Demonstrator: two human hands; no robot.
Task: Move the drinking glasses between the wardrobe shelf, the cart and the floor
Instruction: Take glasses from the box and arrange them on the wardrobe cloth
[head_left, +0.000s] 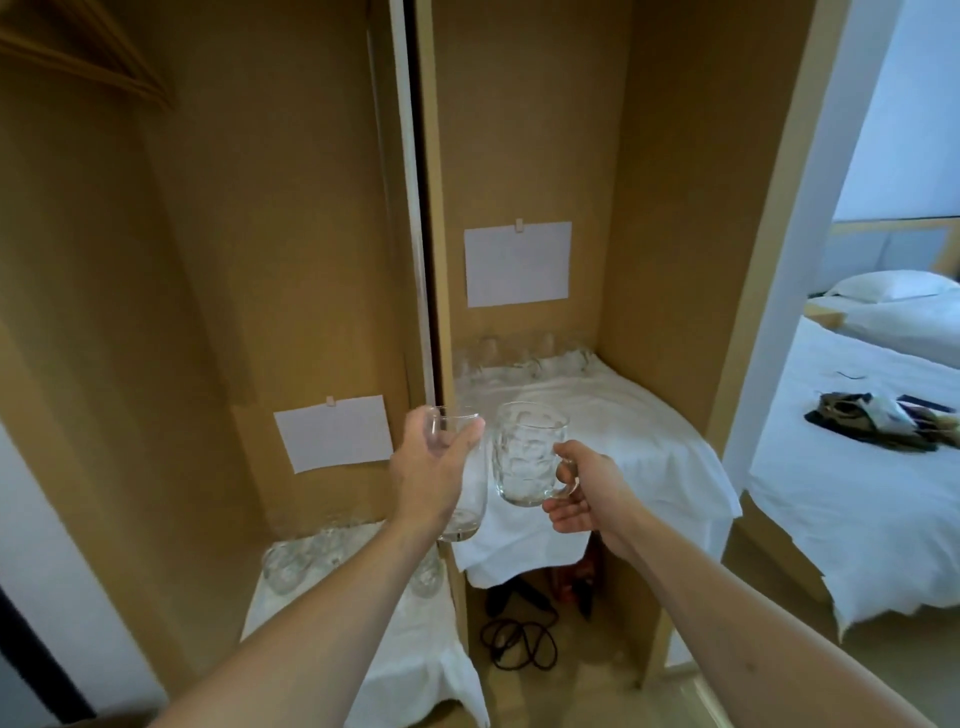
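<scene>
My left hand (434, 470) grips a tall clear drinking glass (467, 499) around its side, held upright in front of the wardrobe. My right hand (584, 483) holds a dimpled clear glass mug (527, 457) by its handle, just right of the tall glass. Both hang above the front edge of the wardrobe shelf (649, 431), which is draped in white cloth. Several more glasses (519, 358) stand in a row at the back of that shelf. In the left compartment, several glasses (306, 556) sit on a lower cloth-covered surface (410, 670).
A vertical wooden divider (431, 260) separates the two compartments. White paper sheets (517, 265) are taped to the back walls. A black cable (519, 642) and dark items lie on the floor under the shelf. A white bed (857, 467) with dark clothing stands at right.
</scene>
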